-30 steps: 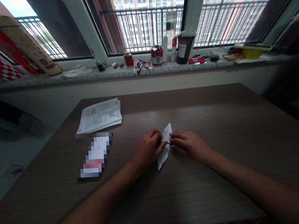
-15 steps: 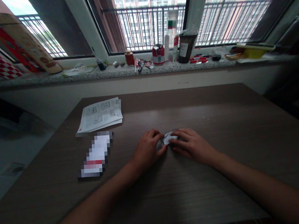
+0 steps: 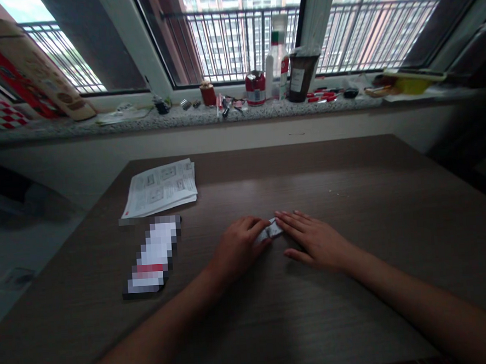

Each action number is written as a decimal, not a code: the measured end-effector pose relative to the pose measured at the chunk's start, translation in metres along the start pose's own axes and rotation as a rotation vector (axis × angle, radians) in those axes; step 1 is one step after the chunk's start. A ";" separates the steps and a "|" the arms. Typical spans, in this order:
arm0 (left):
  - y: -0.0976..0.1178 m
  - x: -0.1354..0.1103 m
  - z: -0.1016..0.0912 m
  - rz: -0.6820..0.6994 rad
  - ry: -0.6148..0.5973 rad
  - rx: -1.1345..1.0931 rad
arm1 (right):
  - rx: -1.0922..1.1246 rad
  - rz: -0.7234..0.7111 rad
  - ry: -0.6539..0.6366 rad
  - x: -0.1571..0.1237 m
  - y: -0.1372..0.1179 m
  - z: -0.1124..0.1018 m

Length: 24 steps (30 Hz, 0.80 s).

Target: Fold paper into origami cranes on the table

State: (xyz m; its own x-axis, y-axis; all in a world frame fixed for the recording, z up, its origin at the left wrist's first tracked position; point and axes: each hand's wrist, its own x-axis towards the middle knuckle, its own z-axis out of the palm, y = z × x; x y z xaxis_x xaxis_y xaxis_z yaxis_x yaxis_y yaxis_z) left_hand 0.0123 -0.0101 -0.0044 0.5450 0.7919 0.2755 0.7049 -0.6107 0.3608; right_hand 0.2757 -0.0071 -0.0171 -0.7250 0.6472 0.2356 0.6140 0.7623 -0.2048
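A brown surface (image 3: 372, 207) fills most of the view, running up toward a stone sill (image 3: 198, 118) under the window. Over at the far left corner, printed sheets (image 3: 161, 187) lie loosely stacked, and just on the near side of them there's a phone (image 3: 153, 259), its screen blurred out. Into the middle, where the hands work close together: the left hand (image 3: 238, 241) curls in, the right hand (image 3: 316, 240) comes down flat from the other side. Back on the sill, a dark cup (image 3: 301, 79) stands near a red can (image 3: 256, 88). And between the hands, on the surface, sits a small folded paper (image 3: 273, 229)! The left fingers and thumb grasp its left part; the right fingers stretch out unclenched, tips touching its right end, thumb spread away.
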 end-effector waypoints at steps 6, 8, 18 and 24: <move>0.006 -0.005 -0.005 0.157 -0.080 0.095 | 0.017 0.026 0.001 -0.002 0.006 -0.003; 0.007 -0.007 -0.005 0.182 -0.097 0.094 | 0.011 0.045 0.006 -0.001 0.004 -0.002; 0.011 -0.009 -0.001 0.223 -0.122 0.224 | -0.096 0.019 0.026 0.007 -0.003 0.006; 0.014 -0.011 0.001 0.237 -0.129 0.275 | -0.107 -0.048 -0.031 0.007 -0.001 0.005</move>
State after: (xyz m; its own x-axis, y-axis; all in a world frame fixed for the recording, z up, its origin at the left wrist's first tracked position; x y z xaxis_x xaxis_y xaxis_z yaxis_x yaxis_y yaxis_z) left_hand 0.0164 -0.0275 -0.0028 0.7479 0.6324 0.2017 0.6382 -0.7686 0.0433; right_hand 0.2681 -0.0034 -0.0200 -0.7626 0.6107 0.2131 0.6068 0.7896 -0.0909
